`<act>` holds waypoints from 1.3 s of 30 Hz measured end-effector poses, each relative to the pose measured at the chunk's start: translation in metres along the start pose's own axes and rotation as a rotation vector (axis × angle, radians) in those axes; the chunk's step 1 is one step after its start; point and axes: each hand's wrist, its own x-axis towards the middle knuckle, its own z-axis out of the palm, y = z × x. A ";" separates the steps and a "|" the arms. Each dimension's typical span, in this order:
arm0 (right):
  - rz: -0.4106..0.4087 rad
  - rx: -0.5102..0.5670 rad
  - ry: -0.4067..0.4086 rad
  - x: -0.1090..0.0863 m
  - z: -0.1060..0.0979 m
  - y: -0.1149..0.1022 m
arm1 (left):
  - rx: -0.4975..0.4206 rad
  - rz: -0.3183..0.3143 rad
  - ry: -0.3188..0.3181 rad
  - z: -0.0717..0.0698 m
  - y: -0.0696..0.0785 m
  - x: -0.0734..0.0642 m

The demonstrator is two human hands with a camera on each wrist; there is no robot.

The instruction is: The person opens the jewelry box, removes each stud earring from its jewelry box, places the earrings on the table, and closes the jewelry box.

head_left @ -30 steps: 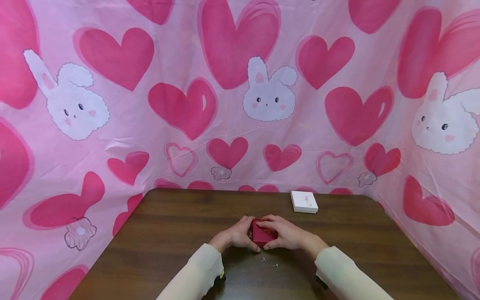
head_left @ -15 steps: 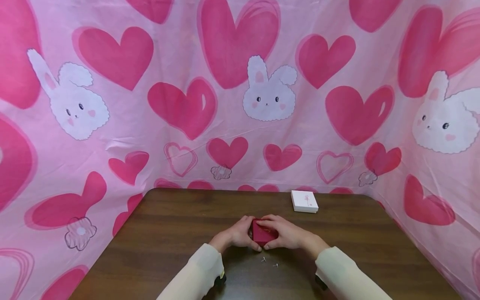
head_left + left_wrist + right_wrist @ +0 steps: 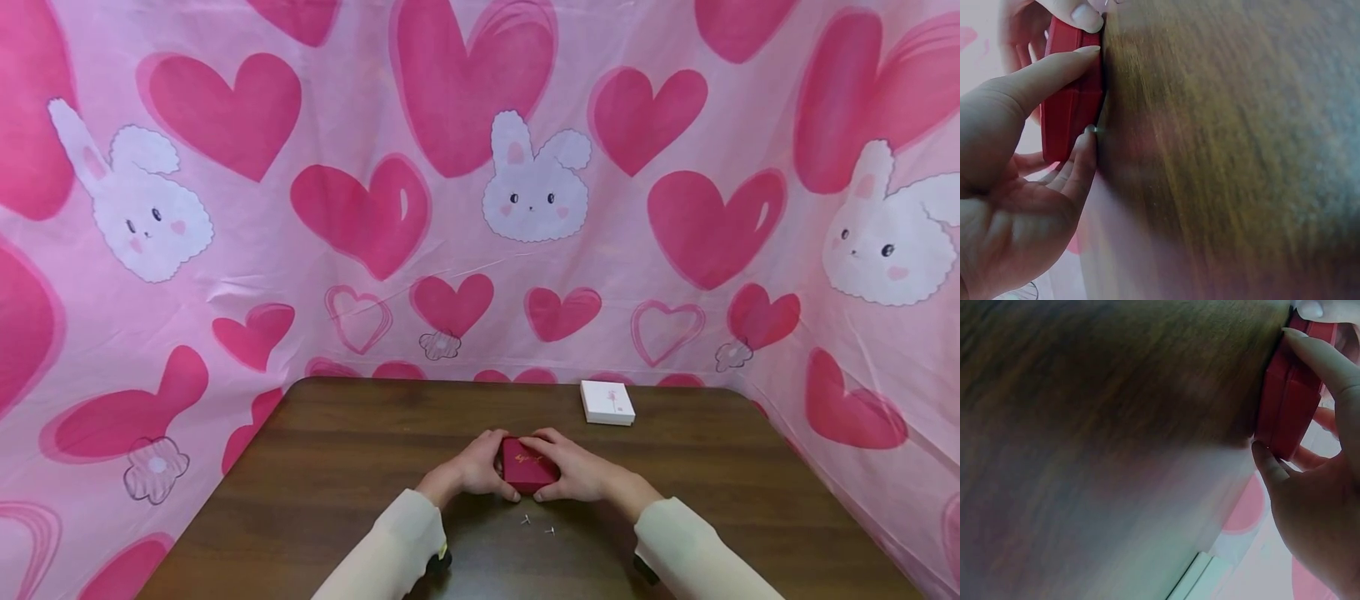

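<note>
A small red gift box [image 3: 529,465] with gold lettering on top sits on the table between both hands, its lid down. My left hand [image 3: 482,465] grips its left side, the thumb across the front face and the fingers toward the back. On the other side my right hand [image 3: 577,471] holds it, thumb at the front and fingers at the far edge. Both wrist views show the box's side seam, with the left thumb [image 3: 1060,72] and right thumb [image 3: 1322,356] lying along the front. Two tiny silvery pieces with thin posts, one of them here [image 3: 526,520], lie nearer the person.
A flat white box [image 3: 607,402] with a pink print stands at the back right of the brown wooden table [image 3: 360,425]. Pink cloth [image 3: 630,267] printed with hearts and rabbits hangs around the back and sides.
The right hand has shifted a little to the right on the box, and more of the gold lettering on top now shows. The left hand stays nearly still.
</note>
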 end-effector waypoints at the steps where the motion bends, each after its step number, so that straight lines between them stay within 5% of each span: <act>1: -0.001 0.003 0.001 0.000 0.000 0.000 | 0.002 -0.002 0.002 0.000 0.000 0.000; 39: -0.060 -0.045 0.120 -0.020 -0.023 0.008 | -0.033 0.043 0.112 -0.010 -0.003 0.003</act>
